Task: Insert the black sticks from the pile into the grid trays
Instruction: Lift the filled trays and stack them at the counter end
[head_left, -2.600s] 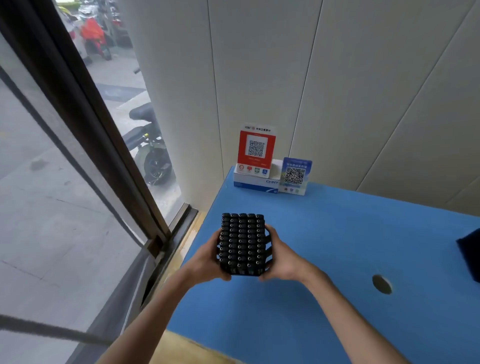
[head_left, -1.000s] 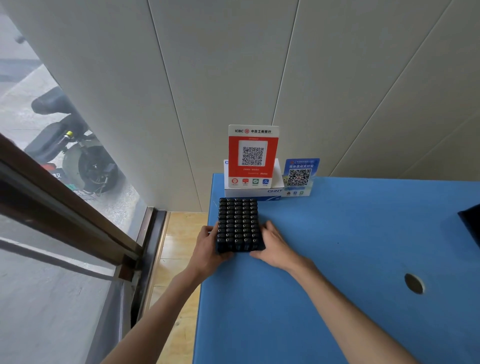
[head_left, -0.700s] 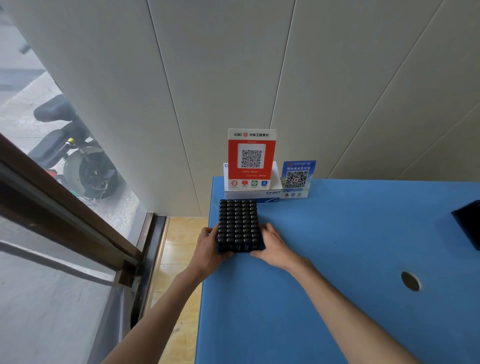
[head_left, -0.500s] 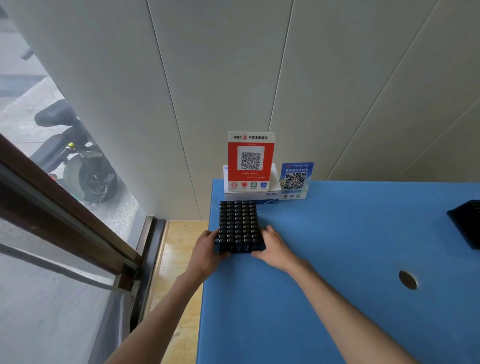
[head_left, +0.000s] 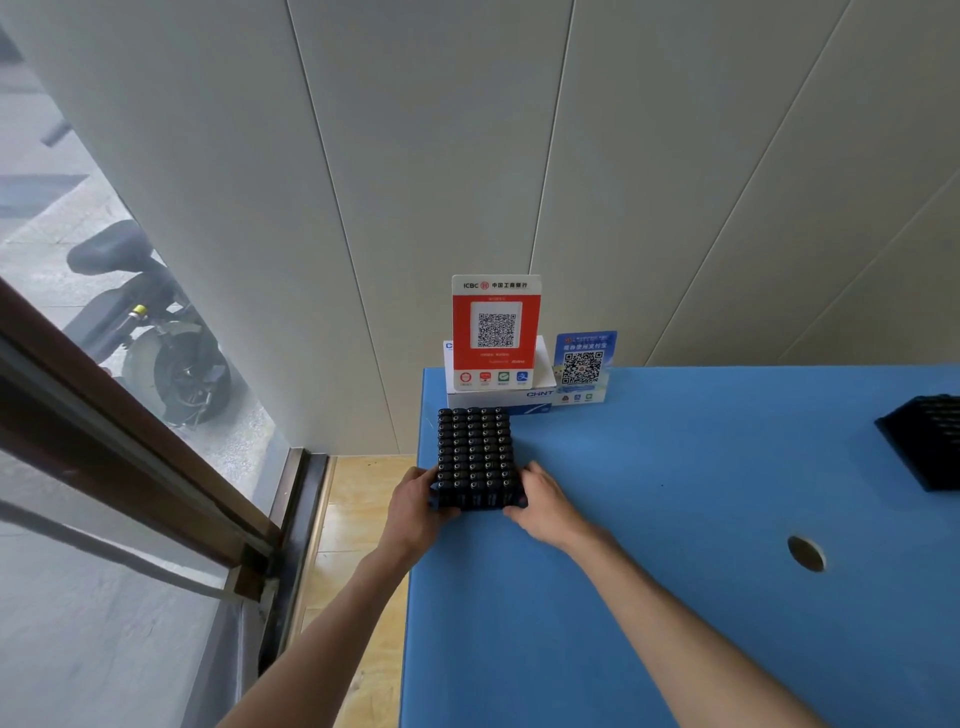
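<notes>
A black grid tray (head_left: 475, 452) packed with upright black sticks sits on the blue table (head_left: 675, 519) near its far left corner. My left hand (head_left: 418, 506) grips the tray's near left corner, fingers curled against its side. My right hand (head_left: 543, 501) holds the near right corner, thumb and fingers against the tray's side. Another black tray (head_left: 927, 447) lies at the table's right edge, partly out of view. No loose pile of sticks is in view.
A white box (head_left: 498, 397) with a red QR sign (head_left: 496, 330) and a blue QR card (head_left: 584, 366) stands right behind the tray against the wall. A round hole (head_left: 805, 553) is in the tabletop at right. The table's left edge drops to the floor by a glass window.
The tray was held up in both hands; it now rests on the table close to the white box. Over the last second the hands have stayed on its near corners.
</notes>
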